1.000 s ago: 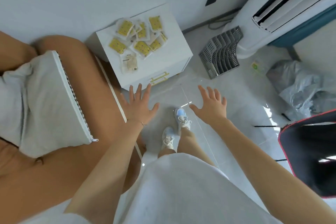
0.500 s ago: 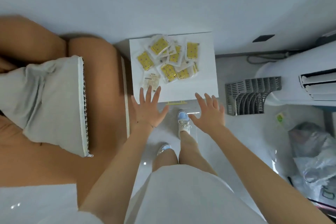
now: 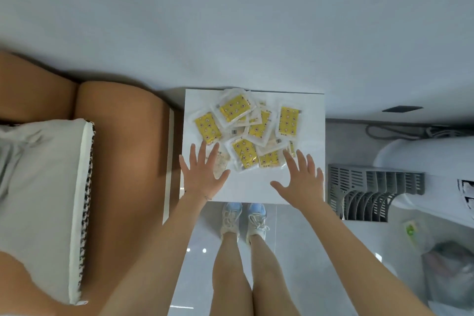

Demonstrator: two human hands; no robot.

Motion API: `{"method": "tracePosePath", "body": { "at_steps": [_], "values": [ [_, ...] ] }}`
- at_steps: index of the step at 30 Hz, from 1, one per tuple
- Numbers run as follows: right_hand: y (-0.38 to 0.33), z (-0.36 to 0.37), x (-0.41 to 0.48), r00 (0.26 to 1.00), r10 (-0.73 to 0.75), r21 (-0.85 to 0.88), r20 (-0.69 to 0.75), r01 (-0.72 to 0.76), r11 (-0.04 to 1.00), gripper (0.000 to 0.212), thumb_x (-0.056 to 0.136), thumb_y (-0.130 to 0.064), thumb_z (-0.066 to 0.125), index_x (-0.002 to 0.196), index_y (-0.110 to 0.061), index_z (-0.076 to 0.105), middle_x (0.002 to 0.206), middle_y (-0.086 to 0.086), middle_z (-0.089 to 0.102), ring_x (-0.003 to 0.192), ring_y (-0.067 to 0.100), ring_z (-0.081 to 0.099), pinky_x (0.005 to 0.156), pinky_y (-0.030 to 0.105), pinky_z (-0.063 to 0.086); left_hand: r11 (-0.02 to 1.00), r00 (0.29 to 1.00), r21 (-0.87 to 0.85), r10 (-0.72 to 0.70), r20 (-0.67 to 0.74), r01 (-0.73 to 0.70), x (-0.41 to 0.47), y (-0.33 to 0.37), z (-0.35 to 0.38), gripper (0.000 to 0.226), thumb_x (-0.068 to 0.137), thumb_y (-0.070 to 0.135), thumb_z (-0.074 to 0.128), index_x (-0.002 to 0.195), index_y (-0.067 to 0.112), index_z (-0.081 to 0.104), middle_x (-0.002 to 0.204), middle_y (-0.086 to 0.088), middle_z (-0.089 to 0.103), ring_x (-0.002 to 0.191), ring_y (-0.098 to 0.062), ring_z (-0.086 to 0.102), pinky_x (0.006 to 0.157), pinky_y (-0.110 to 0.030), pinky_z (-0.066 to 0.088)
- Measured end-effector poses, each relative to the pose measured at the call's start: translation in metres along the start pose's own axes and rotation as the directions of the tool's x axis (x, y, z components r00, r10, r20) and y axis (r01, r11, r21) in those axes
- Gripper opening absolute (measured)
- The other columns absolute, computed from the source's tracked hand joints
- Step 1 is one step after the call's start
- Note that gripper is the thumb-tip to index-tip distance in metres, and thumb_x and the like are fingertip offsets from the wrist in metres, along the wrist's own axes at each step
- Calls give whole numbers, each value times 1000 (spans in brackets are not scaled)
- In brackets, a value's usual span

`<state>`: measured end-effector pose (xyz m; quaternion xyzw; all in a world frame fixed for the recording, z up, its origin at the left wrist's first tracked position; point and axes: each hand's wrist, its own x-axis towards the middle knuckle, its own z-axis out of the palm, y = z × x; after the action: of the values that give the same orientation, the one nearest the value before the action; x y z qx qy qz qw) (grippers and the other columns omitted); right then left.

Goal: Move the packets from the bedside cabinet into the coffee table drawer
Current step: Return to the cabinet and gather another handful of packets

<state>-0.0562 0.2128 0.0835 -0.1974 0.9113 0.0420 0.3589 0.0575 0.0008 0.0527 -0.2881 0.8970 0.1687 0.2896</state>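
Packets [image 3: 246, 133]: overlapping yellow heap, far half of bedside cabinet [image 3: 251, 190] top. Lay just beyond the fingertips; left hand [image 3: 202, 174] and right hand [image 3: 300, 179] flanked its near edge, fingers spread, holding nothing.

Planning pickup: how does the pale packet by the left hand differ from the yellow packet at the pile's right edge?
The pale packet is beige; the yellow packet is bright yellow with dots. The pale packet is partly hidden by the left hand; the yellow packet lies clear of it. Both lie flat on the cabinet.
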Motion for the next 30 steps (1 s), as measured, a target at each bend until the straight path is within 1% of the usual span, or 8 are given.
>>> {"method": "tracePosePath", "body": {
  "at_steps": [6, 11, 16, 18, 21, 23, 27, 30],
  "values": [
    [-8, 32, 51, 994, 82, 212, -78, -64, 975, 89, 85, -66, 49, 154, -32, 3, 162, 4, 3, 149, 28, 4, 117, 49, 18, 997, 995, -83, -16, -98, 8, 43, -29, 21, 76, 91, 59, 37, 150, 34, -2, 158, 2, -17, 145, -22, -18, 114, -52, -11],
    [-2, 40, 85, 972, 223, 451, -71, -168, 877, 92, 84, -66, 53, 154, -31, 4, 162, 7, 2, 148, 30, 6, 115, 53, 19, 985, 988, -170, -36, -149, 11, 80, -34, 24, 75, 92, 57, 38, 151, 30, 1, 159, 1, -14, 146, -20, -14, 115, -51, -9],
    [4, 30, 121, 939, 324, 611, -118, -189, 768, 85, 89, -59, 50, 154, -26, 6, 161, 9, 12, 146, 32, 12, 113, 58, 21, 947, 969, -319, -54, -241, -27, 114, -10, 13, 72, 92, 52, 44, 150, 24, 13, 160, -2, 3, 147, -22, -4, 116, -51, -2],
    [1, 28, 131, 927, 350, 628, -132, -195, 753, 80, 91, -54, 51, 154, -23, 10, 158, 10, 16, 144, 32, 15, 112, 56, 23, 931, 964, -362, -58, -258, -41, 127, 4, 10, 71, 92, 53, 44, 149, 18, 19, 158, -6, 13, 147, -25, 4, 116, -50, 3],
    [-5, 24, 142, 931, 302, 534, -206, -152, 832, 73, 94, -47, 50, 153, -21, 15, 153, 12, 23, 139, 32, 23, 109, 50, 27, 896, 950, -443, -115, -289, -26, 146, 23, 9, 73, 87, 55, 38, 145, 13, 28, 153, -11, 27, 144, -29, 19, 116, -45, 15],
    [-7, 22, 148, 919, 320, 533, -233, -155, 832, 69, 96, -42, 51, 152, -20, 17, 149, 12, 29, 135, 31, 28, 107, 48, 29, 871, 937, -491, -177, -302, 6, 157, 31, 7, 70, 89, 52, 43, 143, 9, 31, 149, -13, 34, 139, -32, 27, 114, -45, 23],
    [-5, 13, 163, 873, 450, 671, -189, -220, 708, 72, 91, -33, 62, 150, -17, 22, 140, 12, 40, 129, 31, 38, 106, 47, 32, 839, 904, -528, -321, -282, 133, 175, 33, -5, 75, 89, 49, 53, 146, 10, 24, 147, -10, 33, 136, -29, 28, 108, -42, 28],
    [-2, 12, 173, 868, 490, 851, -78, -198, 486, 72, 86, -21, 69, 145, -18, 28, 98, -3, 58, 107, 25, 57, 106, 50, 38, 857, 903, -500, -308, -300, 126, 181, 30, -8, 74, 85, 50, 58, 143, 13, 30, 140, -9, 40, 130, -28, 33, 102, -40, 32]
  ]
}}
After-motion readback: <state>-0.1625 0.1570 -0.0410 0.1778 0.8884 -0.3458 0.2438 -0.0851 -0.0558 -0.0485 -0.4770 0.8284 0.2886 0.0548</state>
